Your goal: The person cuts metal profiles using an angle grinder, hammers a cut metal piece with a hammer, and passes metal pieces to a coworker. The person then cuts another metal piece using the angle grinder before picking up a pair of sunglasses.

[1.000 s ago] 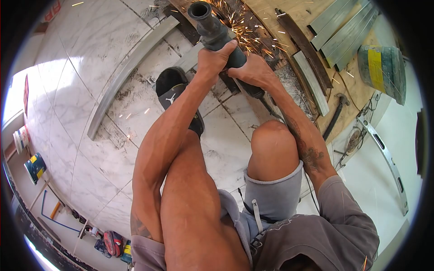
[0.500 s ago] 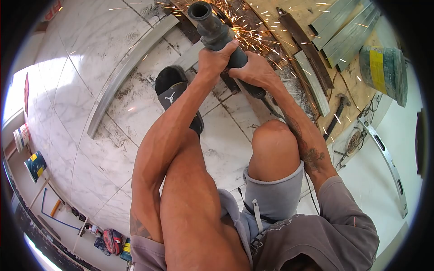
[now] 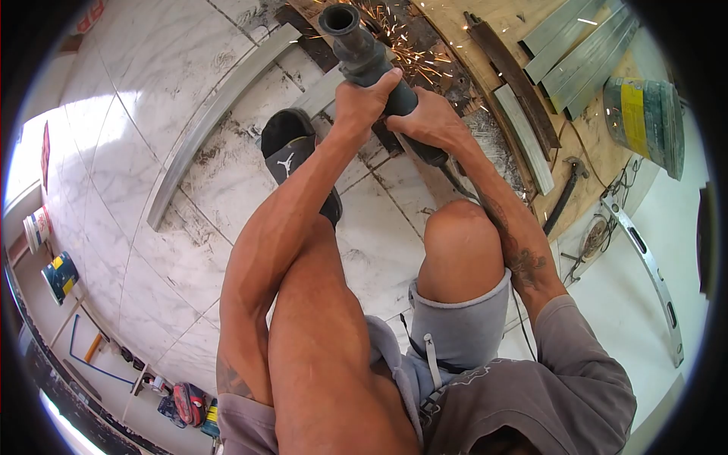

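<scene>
Both hands grip a dark angle grinder point(image 3: 371, 64) at the top middle of the view. My left hand point(image 3: 359, 100) wraps round its body, thumb along the top. Just to the right, my right hand point(image 3: 429, 120) is closed on the rear part, where the power cord point(image 3: 459, 184) leaves. A wide tubular part with an open end points up towards me. Orange sparks point(image 3: 413, 57) fly rightwards from beyond the tool, whose disc and contact point are hidden. A grey metal bar point(image 3: 318, 93) lies on the floor under my left wrist.
A long grey metal profile point(image 3: 216, 117) lies on the tiles at left, near my sandalled foot point(image 3: 292, 148). At right are metal strips point(image 3: 523, 136), flat profiles point(image 3: 584, 57), a hammer point(image 3: 565, 196), a spirit level point(image 3: 648, 265) and a green bucket point(image 3: 643, 125). More buckets point(image 3: 59, 278) stand far left.
The spray of sparks has become smaller and thinner. The grinder and both hands have shifted only very slightly.
</scene>
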{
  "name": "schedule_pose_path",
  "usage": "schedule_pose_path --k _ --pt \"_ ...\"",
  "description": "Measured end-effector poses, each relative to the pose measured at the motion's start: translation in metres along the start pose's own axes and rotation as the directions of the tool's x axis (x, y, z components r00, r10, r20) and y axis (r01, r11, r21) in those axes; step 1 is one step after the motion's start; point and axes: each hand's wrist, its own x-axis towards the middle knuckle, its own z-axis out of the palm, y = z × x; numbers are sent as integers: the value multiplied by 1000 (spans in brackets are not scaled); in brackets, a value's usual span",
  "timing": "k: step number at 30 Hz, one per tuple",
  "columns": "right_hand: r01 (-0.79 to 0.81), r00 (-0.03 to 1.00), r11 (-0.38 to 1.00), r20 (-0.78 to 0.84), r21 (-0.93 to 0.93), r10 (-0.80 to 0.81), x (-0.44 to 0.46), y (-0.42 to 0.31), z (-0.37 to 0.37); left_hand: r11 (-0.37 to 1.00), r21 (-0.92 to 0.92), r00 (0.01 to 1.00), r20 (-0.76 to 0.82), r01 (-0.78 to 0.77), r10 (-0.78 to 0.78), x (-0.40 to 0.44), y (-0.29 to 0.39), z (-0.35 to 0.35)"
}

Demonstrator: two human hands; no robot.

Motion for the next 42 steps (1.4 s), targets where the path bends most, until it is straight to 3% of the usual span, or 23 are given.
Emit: schedule_pose_path --k 42 --pt "2 1000 1000 -20 -22 -2 -7 6 4 998 -36 998 -34 -47 46 -2 -12 4"
